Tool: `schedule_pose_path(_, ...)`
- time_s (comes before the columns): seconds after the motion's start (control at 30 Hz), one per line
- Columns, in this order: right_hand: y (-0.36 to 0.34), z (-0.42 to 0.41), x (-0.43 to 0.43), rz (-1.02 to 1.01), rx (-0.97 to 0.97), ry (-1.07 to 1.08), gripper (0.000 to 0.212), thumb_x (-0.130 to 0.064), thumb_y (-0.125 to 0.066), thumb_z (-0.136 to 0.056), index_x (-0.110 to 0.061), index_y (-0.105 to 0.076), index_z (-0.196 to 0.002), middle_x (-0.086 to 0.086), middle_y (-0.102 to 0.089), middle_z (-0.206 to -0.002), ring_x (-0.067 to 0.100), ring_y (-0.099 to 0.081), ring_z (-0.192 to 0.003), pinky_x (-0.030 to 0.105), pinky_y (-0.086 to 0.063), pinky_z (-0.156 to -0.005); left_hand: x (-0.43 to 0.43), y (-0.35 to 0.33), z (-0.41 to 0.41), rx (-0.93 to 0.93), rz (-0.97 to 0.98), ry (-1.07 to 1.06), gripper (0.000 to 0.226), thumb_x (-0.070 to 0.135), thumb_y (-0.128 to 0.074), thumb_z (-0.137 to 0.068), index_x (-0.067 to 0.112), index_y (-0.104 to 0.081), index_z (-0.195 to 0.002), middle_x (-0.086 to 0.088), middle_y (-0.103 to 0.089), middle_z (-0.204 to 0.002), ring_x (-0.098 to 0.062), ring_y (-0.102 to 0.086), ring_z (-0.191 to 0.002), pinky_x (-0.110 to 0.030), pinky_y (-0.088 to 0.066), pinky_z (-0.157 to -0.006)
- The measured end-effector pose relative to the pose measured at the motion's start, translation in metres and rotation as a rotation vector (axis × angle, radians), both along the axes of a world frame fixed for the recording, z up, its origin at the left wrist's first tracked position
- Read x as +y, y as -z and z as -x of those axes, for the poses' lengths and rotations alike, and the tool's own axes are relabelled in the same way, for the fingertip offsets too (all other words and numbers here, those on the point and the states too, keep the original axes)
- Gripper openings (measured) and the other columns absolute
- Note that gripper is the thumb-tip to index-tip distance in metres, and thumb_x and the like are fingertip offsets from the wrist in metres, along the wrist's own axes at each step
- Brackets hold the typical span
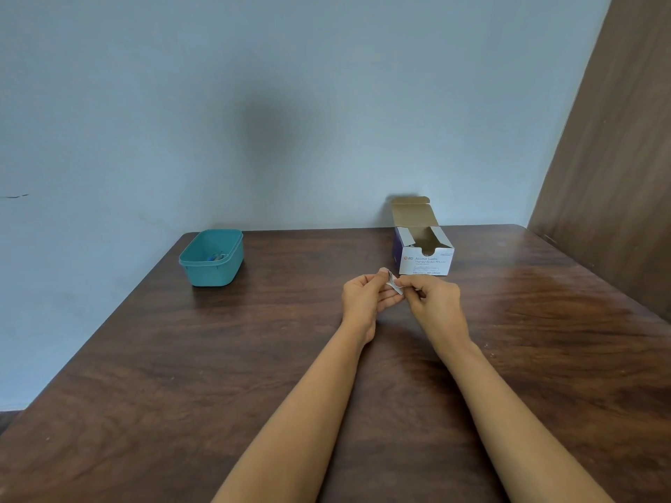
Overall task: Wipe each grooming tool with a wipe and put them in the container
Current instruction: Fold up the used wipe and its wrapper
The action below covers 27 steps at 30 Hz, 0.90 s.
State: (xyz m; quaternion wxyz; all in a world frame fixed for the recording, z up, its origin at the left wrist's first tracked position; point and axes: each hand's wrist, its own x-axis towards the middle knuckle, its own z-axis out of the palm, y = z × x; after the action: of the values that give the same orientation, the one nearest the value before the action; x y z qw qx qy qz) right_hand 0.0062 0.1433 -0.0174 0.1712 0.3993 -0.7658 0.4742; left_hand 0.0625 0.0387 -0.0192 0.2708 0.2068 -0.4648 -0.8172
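Both hands meet above the middle of the brown table. My left hand and my right hand pinch a small white wipe packet between thumbs and fingers, one hand on each side of it. A teal plastic container stands at the table's far left; something small and blue lies inside it, too small to tell apart. An open box of alcohol swabs, white and purple with its lid flipped up, stands just behind my hands.
The wooden table runs up to a pale blue wall. A brown wooden panel rises at the right beyond the table's edge. The table's left edge slants toward the near left corner.
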Motion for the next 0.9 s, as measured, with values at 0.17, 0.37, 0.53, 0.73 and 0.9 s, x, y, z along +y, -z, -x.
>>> schedule_pose_path(0.17,0.0,0.001,0.0,-0.025,0.018,-0.008,0.019,0.004,-0.068,-0.08,-0.005,-0.075,-0.096,0.009,-0.074,-0.093,0.019,-0.067,-0.085,0.029,-0.054,-0.079,0.0,-0.002,0.0,-0.005,-0.004,-0.002,0.025,0.028,-0.064,-0.091,0.003,-0.062,-0.087,-0.011,-0.072,-0.073,-0.017,-0.07,-0.063,-0.025,-0.059,-0.06)
schedule_pose_path(0.37,0.0,0.004,0.0,-0.031,0.052,-0.029,0.016,-0.001,-0.07,-0.08,-0.007,-0.076,-0.093,0.005,-0.073,-0.093,0.014,-0.065,-0.084,0.015,-0.049,-0.08,-0.001,0.002,0.0,0.013,0.032,-0.002,0.022,0.02,-0.068,-0.088,-0.001,-0.068,-0.096,-0.013,-0.072,-0.085,-0.017,-0.071,-0.071,-0.025,-0.059,-0.065)
schedule_pose_path(0.53,-0.001,-0.007,-0.002,0.165,-0.28,-0.063,0.005,-0.016,-0.072,-0.082,-0.015,-0.077,-0.08,-0.007,-0.073,-0.082,0.004,-0.066,-0.08,0.007,-0.046,-0.071,0.0,0.005,0.002,-0.024,0.068,-0.056,0.022,0.01,-0.062,-0.092,-0.007,-0.066,-0.106,-0.019,-0.072,-0.092,-0.022,-0.072,-0.078,-0.029,-0.06,-0.068)
schedule_pose_path(0.73,0.005,0.002,-0.003,0.301,-0.592,-0.022,0.013,-0.017,-0.082,-0.072,-0.019,-0.071,-0.078,-0.001,-0.072,-0.077,0.012,-0.068,-0.076,0.023,-0.054,-0.074,0.007,0.007,0.004,-0.028,0.176,-0.079,0.016,0.012,-0.062,-0.092,-0.003,-0.067,-0.094,-0.015,-0.072,-0.081,-0.018,-0.071,-0.069,-0.029,-0.06,-0.068)
schedule_pose_path(0.9,0.005,0.007,-0.005,0.346,-0.92,-0.039,0.019,-0.001,-0.078,-0.072,-0.009,-0.071,-0.088,0.011,-0.072,-0.083,0.023,-0.068,-0.079,0.03,-0.056,-0.073,0.008,0.009,0.007,-0.085,0.32,-0.158,0.012,0.015,-0.064,-0.091,0.004,-0.068,-0.091,-0.009,-0.07,-0.076,-0.009,-0.066,-0.063,-0.024,-0.059,-0.062)
